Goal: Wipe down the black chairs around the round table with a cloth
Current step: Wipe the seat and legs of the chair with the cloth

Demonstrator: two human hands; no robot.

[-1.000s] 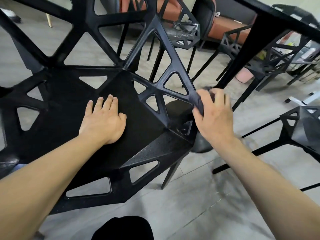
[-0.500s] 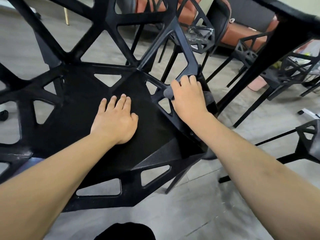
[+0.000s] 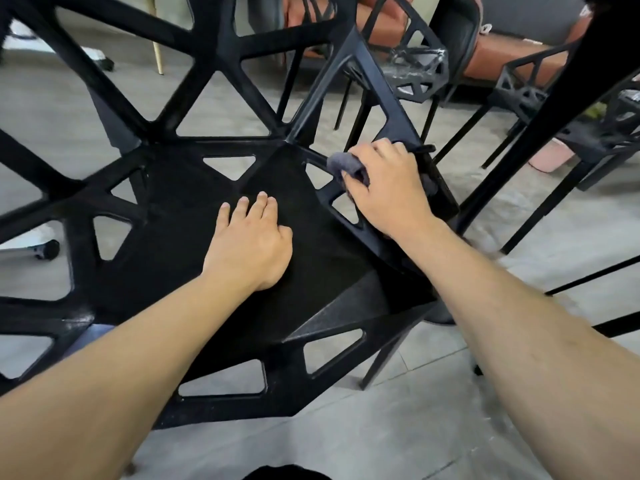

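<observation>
We're on the near black chair (image 3: 194, 244): left hand (image 3: 251, 242) flat and open on the seat, bracing, holding nothing. Right hand (image 3: 384, 187) is closed around the grey cloth (image 3: 346, 166), pressed on the right side strut. Other chairs (image 3: 420, 69) look undone; early-to-mid task.

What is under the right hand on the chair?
A grey cloth is under the right hand, pressed on the black chair side bar. Only its bunched end shows; the rest is covered by the hand.

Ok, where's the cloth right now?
The cloth is bunched under the right hand, pressed on the chair seat's right edge frame, right of the flat left hand.
</observation>
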